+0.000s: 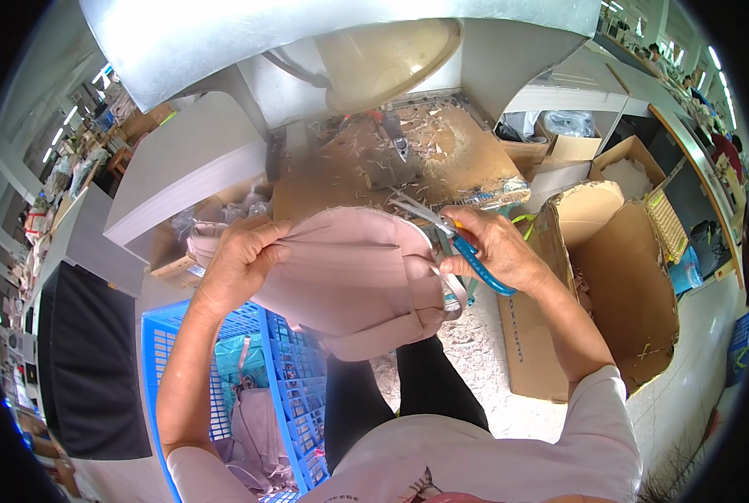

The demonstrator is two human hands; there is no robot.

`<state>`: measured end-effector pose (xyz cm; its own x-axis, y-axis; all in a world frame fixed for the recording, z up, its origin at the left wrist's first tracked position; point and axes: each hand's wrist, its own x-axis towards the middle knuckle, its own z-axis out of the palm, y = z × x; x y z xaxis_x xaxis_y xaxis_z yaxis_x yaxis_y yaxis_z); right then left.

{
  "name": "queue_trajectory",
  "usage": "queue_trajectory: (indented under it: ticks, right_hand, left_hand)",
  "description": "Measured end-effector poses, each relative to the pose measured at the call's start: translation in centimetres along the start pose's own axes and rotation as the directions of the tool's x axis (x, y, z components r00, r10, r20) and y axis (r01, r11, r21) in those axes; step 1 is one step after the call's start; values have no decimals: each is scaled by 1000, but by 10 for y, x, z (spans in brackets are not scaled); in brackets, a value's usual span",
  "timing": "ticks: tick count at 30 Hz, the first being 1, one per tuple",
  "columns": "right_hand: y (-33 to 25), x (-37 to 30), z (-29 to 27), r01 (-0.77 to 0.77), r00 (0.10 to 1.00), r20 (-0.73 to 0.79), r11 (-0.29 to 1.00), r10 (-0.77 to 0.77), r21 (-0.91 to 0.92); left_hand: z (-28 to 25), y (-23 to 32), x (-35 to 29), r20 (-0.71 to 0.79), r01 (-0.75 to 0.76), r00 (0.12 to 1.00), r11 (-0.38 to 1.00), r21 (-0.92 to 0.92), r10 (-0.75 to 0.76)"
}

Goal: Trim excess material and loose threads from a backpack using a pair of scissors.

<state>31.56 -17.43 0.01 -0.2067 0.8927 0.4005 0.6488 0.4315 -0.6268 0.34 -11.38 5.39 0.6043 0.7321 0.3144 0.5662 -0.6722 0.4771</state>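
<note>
Pink bag (341,272): suspended before the littered desk (324,180), its edge pinched by the left hand (245,258), presumably so the cloth is kept spread. Scissors (468,251): gripped by the right hand (500,247), blades pointed deskward, likely to spare the cloth

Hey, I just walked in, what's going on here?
Someone's left hand pinches a pink bag by its upper left part. The right hand holds scissors beside the bag's right edge. A blue crate with pink fabric stands at lower left, an open box at right.
</note>
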Motion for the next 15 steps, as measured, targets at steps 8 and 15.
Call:
queue_trajectory:
  ticks: [8,15]
  right_hand:
    - [-6,0,-8,64,996,70,981,-52,-182]
    - [-8,0,-8,105,993,78,973,-90,-205]
  left_hand:
    - [3,0,-1,-9,-15,1000,1000,-27,15]
    - [2,0,0,11,-5,1000,999,-32,5]
